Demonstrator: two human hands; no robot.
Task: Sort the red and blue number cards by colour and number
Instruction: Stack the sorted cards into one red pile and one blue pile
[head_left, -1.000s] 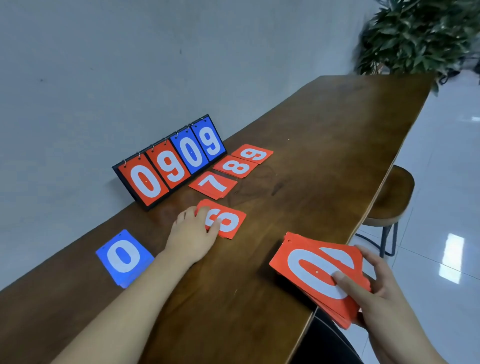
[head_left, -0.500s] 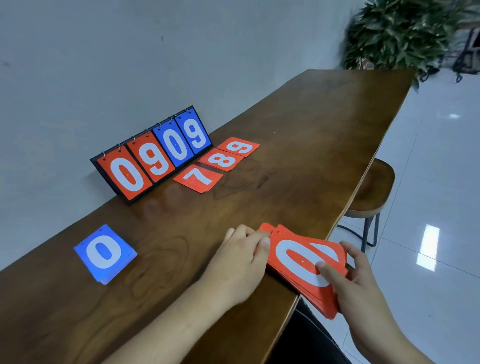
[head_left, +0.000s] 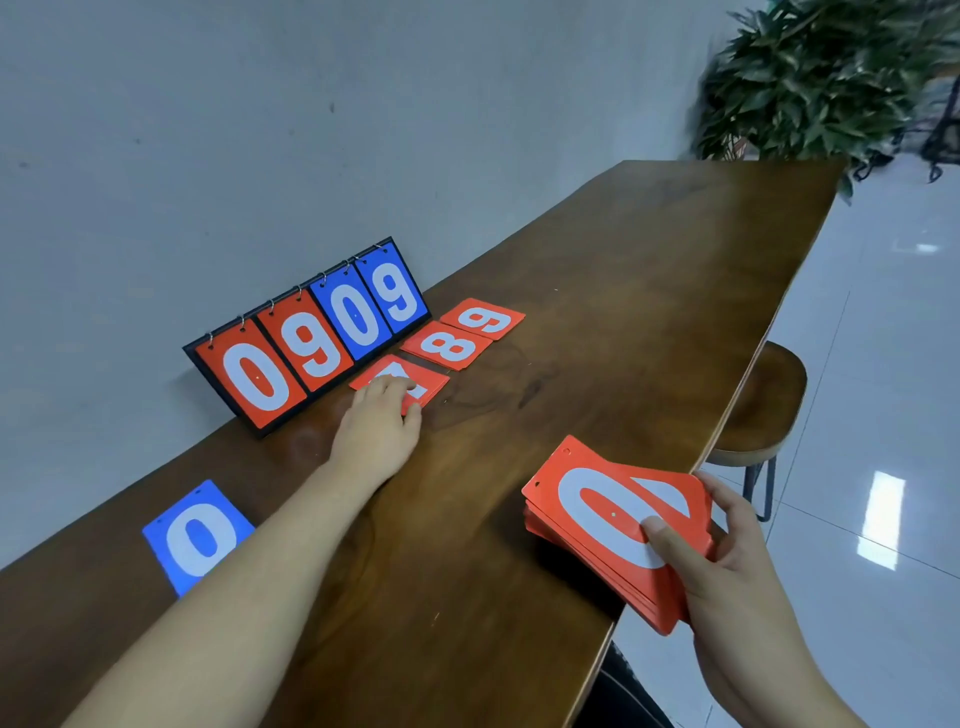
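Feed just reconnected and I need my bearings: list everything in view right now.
table: 1, brown wood, along the grey wall
scoreboard stand: 1, black, shows red 0, red 9, blue 0, blue 9; on the table by the wall
red 9 card: 1, red, flat, right of the stand
red 8 card: 1, red, flat, next to the 9
covered red card: 1 seen, red, digit hidden, before the stand
blue 0 card: 1 seen, blue, near left
red card stack: 1, red, 0 on top, at the table's right edge
stool: 1, brown, right of table
plant: 1, green, far end
left hand: fingers on covered red card
right hand: holds red card stack
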